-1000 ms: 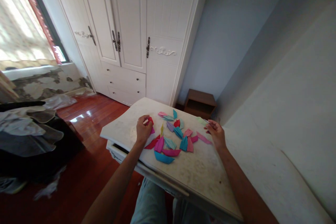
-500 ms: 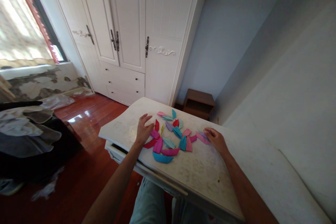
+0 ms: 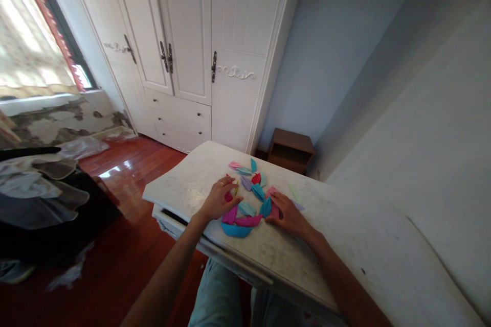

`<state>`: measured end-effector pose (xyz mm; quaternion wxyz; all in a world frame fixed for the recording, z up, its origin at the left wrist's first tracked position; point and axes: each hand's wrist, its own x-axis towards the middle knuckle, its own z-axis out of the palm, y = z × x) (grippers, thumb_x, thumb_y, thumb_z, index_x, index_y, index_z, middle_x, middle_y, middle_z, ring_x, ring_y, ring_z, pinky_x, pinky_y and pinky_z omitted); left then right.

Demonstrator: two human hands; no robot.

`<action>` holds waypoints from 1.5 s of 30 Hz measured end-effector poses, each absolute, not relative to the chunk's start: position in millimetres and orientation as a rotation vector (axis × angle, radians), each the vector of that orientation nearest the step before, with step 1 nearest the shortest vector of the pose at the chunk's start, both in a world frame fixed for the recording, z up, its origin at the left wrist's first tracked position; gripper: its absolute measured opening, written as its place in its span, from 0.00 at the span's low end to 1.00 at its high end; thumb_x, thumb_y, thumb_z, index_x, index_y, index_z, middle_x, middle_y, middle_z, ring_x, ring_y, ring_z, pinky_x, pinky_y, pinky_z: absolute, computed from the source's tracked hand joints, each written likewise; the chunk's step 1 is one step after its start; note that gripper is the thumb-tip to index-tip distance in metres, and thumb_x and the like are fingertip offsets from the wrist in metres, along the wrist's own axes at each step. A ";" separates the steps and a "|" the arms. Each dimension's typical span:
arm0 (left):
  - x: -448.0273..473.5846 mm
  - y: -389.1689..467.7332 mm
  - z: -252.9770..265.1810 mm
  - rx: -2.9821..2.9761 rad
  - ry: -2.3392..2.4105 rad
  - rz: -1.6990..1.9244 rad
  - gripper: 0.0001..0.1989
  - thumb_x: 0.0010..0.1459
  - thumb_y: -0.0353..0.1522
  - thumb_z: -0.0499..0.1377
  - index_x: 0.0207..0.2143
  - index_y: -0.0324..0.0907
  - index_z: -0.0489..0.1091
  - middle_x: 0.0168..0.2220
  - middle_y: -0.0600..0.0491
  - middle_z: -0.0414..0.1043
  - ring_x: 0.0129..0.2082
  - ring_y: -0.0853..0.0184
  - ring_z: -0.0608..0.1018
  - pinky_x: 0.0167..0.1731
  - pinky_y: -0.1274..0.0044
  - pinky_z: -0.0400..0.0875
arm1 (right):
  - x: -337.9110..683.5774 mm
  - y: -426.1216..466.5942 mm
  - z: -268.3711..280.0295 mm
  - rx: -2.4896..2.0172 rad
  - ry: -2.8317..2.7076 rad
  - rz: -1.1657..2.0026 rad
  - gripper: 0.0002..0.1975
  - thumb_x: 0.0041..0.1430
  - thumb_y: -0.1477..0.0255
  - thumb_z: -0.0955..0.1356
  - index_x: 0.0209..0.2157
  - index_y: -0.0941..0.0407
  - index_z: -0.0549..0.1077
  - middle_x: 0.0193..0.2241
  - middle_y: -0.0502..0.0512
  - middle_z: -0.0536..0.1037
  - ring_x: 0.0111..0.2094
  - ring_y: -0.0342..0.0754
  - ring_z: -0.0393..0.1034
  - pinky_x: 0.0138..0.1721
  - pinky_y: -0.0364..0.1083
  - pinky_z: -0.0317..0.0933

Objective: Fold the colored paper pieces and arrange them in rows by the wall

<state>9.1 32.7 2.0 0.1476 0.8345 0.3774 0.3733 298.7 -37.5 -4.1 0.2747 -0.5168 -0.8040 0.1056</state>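
Note:
Folded coloured paper pieces, several of them boat-like in outline, lie in a loose cluster on the white table. My left hand (image 3: 221,198) is over the cluster's left side with fingers and thumb apart, partly covering magenta pieces (image 3: 229,214). Below it are a blue folded paper (image 3: 236,230) and a light teal one (image 3: 246,208). On the cluster's right side, my right hand (image 3: 289,215) rests with spread, bent fingers around pink folded paper (image 3: 275,210), beside a teal piece (image 3: 265,208). Its palm hides what lies beneath.
Pale green paper (image 3: 295,193) lies beyond my right hand. The white table (image 3: 192,173) has a partly open drawer (image 3: 174,216) at its near left edge. Behind stand a white wardrobe (image 3: 184,20) and a brown cabinet (image 3: 292,144). A wall borders the right side.
My left hand has moved right, over the magenta pieces. My right hand has shifted left from the outlying pink and purple papers to the cluster; pale green paper now shows behind it.

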 end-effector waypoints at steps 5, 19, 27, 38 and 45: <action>14.6 21.1 6.5 2.542 1.047 0.874 0.27 0.54 0.48 0.60 0.52 0.42 0.70 0.57 0.43 0.67 0.60 0.53 0.64 0.59 0.59 0.57 | 292.3 -36.9 -12.0 -1.341 -2.166 0.290 0.38 0.49 0.49 0.71 0.55 0.58 0.67 0.57 0.69 0.66 0.59 0.63 0.59 0.58 0.62 0.54; 28.0 7.0 17.5 2.641 1.013 1.067 0.21 0.56 0.43 0.58 0.49 0.43 0.70 0.53 0.45 0.70 0.58 0.55 0.65 0.57 0.61 0.55 | 274.8 -41.7 4.2 -1.065 -2.017 0.368 0.22 0.54 0.56 0.71 0.46 0.53 0.69 0.49 0.62 0.70 0.53 0.57 0.64 0.53 0.58 0.61; 48.6 -5.2 21.1 2.668 0.845 0.916 0.20 0.57 0.43 0.58 0.49 0.44 0.71 0.50 0.47 0.73 0.57 0.55 0.66 0.58 0.61 0.54 | 273.1 -41.6 7.9 -1.059 -1.729 0.552 0.20 0.54 0.62 0.72 0.48 0.51 0.70 0.48 0.58 0.71 0.47 0.53 0.69 0.48 0.53 0.67; 45.0 -2.6 18.0 2.631 0.863 0.827 0.13 0.56 0.38 0.58 0.43 0.47 0.73 0.47 0.50 0.75 0.55 0.56 0.69 0.57 0.61 0.59 | 360.1 -16.7 5.7 -1.464 -0.991 0.370 0.22 0.48 0.58 0.70 0.42 0.58 0.71 0.41 0.61 0.78 0.39 0.53 0.75 0.41 0.51 0.70; 42.8 4.1 14.2 2.350 0.905 1.109 0.10 0.57 0.38 0.57 0.37 0.43 0.74 0.43 0.48 0.76 0.47 0.59 0.75 0.51 0.66 0.67 | 410.9 -18.8 -11.6 -1.719 -1.050 0.296 0.21 0.45 0.57 0.68 0.36 0.58 0.76 0.37 0.62 0.80 0.40 0.58 0.75 0.45 0.56 0.67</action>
